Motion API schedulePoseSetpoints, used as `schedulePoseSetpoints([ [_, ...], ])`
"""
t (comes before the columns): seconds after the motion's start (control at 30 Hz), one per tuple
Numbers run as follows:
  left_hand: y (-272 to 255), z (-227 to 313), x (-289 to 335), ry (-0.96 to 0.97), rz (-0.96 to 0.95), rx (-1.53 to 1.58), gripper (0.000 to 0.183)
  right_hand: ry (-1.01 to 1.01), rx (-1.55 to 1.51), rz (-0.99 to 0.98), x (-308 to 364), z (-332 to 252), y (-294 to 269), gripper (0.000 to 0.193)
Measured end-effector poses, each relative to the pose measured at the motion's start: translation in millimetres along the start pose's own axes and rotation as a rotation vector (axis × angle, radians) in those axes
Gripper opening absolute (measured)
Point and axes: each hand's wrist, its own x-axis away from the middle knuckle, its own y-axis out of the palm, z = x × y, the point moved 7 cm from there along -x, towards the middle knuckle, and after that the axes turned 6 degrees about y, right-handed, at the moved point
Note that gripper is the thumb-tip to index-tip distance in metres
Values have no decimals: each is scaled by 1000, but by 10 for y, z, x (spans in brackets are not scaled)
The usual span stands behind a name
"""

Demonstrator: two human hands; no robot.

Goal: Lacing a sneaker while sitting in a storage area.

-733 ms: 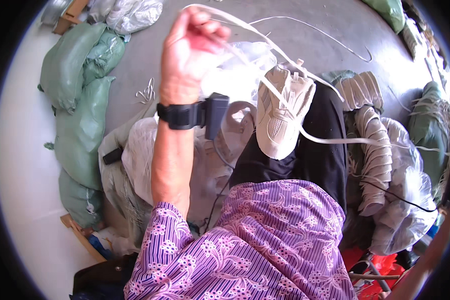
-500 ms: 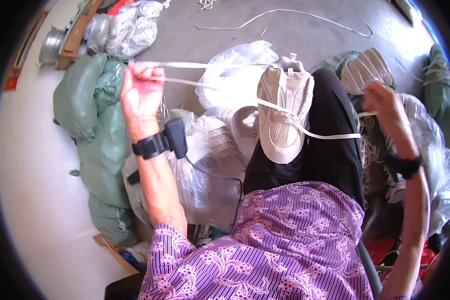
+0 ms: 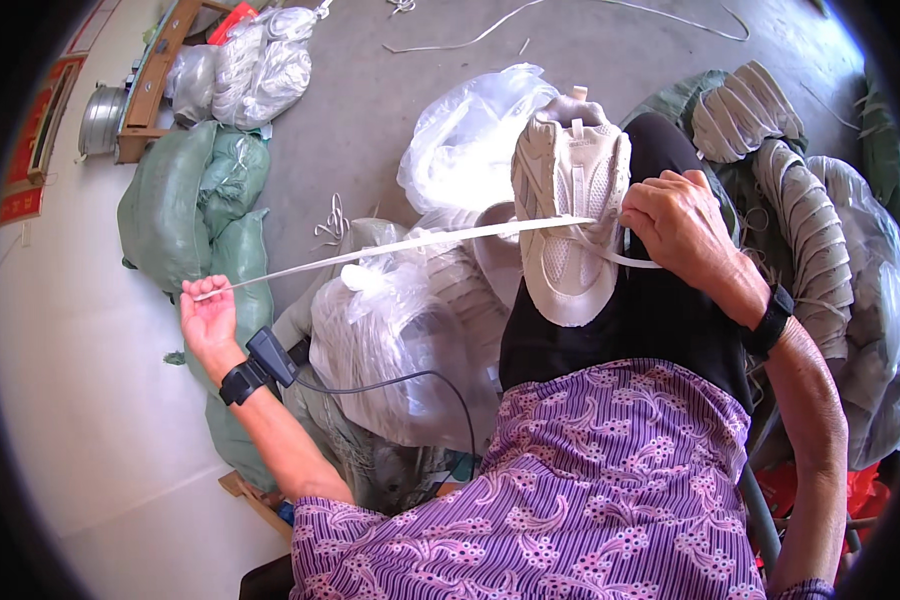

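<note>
A beige sneaker [image 3: 570, 270] rests on my black-trousered thigh, its toe toward me. From its lacing, a flat white shoelace [image 3: 410, 243] runs taut across to my left hand [image 3: 208, 312], which pinches the far end out at the left. My right hand [image 3: 682, 225] is closed at the shoe's right side, fingertips by the eyelets. A short stretch of lace shows below those fingertips, and another part passes under the hand. The exact grip of the right fingers is partly hidden.
Clear plastic bags [image 3: 390, 330] and another beige shoe [image 3: 498, 245] lie left of my legs. Green sacks [image 3: 170, 205] line the wall. Stacked beige shoe parts [image 3: 805, 240] stand at the right. A loose lace [image 3: 470, 42] lies on the grey floor [image 3: 370, 110].
My left hand has moved left and toward me, drawing the lace into one long straight line. My right hand has come in from the right to the shoe's side.
</note>
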Motion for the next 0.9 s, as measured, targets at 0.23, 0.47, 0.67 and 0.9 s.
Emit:
schedulePoseSetpoints([
  [0.23,7,-81,210,-42,-91,-190,15,-74,190,12,-78,-214,70,8],
  [0.47,985,-1481,1148,-407,-513,-764,25,-39,226,-99,-177,-269,171,4],
  [0.67,1755,-2099,1900,-570,-914,-992,27,-52,-110,33,-296,-459,-182,20],
  [0.9,2144,-2177,2252,-622,-1221,-865,28,-52,-958,-334,-275,-759,-74,25],
])
